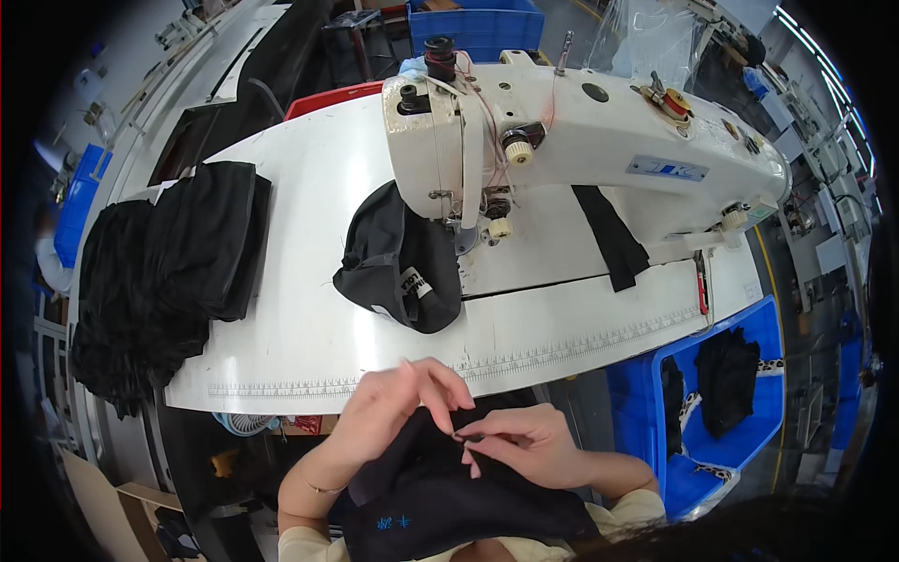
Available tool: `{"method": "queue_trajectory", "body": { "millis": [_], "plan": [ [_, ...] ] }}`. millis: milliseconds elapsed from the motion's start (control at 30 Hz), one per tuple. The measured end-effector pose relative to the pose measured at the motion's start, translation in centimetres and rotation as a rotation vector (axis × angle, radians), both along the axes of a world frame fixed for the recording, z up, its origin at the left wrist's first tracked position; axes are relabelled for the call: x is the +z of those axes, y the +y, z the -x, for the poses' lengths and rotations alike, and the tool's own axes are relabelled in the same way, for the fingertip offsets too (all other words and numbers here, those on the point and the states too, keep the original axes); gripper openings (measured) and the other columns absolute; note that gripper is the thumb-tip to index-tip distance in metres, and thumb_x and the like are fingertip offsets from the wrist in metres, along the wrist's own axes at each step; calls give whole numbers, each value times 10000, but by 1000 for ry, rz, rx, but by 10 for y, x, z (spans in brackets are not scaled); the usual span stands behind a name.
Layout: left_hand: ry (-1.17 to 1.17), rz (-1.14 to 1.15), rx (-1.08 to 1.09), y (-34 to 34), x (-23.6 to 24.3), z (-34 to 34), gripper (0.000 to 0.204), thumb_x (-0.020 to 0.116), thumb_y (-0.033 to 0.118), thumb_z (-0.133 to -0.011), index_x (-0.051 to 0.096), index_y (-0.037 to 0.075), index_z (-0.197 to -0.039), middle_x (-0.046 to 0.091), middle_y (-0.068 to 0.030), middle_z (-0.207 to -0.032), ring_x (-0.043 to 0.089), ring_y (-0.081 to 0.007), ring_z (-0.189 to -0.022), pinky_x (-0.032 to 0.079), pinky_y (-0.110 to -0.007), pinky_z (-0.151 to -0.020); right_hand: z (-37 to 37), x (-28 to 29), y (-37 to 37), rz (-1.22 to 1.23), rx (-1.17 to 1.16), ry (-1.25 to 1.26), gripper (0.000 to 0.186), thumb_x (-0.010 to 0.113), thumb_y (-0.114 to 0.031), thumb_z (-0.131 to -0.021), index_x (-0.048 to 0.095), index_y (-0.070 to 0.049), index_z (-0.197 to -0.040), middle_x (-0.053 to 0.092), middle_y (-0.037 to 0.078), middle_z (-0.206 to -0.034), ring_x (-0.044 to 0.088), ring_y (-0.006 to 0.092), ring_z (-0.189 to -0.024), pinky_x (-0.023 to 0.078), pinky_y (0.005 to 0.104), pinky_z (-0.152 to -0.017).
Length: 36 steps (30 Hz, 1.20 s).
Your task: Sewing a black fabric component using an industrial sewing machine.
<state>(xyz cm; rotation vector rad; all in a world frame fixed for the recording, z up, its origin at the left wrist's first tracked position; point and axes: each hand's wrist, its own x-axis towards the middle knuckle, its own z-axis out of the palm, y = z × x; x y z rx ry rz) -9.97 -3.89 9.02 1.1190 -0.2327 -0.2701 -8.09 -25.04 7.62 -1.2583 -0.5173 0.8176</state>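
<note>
My left hand (398,407) is raised at the table's front edge with fingers bent and apart, one fingertip reaching down to my right hand (529,445). My right hand pinches a small dark thing at its fingertips, too small to name. Above them a black fabric piece with a white label (375,272) lies beside the needle area of a white sewing machine (590,140). A dark apron (449,520) is below my hands.
Stacked black fabric (201,244) covers the left of the white table (300,169). A black strip (609,234) and red-handled tool (702,290) lie right. A blue bin (637,384) holds black pieces. Another person's sleeve (51,267) shows far left.
</note>
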Motion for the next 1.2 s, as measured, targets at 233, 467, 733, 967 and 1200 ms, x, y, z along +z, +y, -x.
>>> {"method": "queue_trajectory", "body": {
  "millis": [233,467,733,967,1200],
  "plan": [
    [-942,-1755,434,-22,-17,-57,276,564,43,-725,575,-92,-965,552,-145,-897,536,-269,-827,460,-308,-735,-41,-23,8,23,-143,-213,338,561,68,-848,545,6,-1180,649,120,-925,664,173,-807,529,271,-759],
    [-1035,-1692,332,25,-11,-101,199,595,72,-645,572,-10,-825,530,-112,-778,532,-231,-723,413,-332,-590,-138,-49,21,339,-179,-1649,492,562,-65,-686,563,36,-1168,613,154,-1018,596,277,-966,489,356,-866],
    [-807,-1717,221,26,-42,-112,300,616,111,-538,641,72,-834,558,-46,-665,585,-186,-624,434,-308,-501,-171,-67,39,397,-66,-1843,94,614,-154,-540,576,-69,-552,522,35,-748,513,192,-800,476,297,-628],
    [-871,-1584,229,32,-67,-113,347,628,179,-587,652,83,-920,585,-63,-838,580,-214,-787,441,-351,-646,-164,-74,32,455,-121,-1617,54,627,-101,-594,611,-59,-623,497,31,-655,505,117,-492,426,260,-372],
    [-737,-1449,108,53,-72,-117,366,651,258,-654,657,103,-986,607,-79,-990,569,-255,-947,438,-401,-805,-159,-64,34,370,0,-1722,123,609,-157,-562,497,-112,-545,499,18,-655,527,127,-655,429,252,-427]
  ]
}}
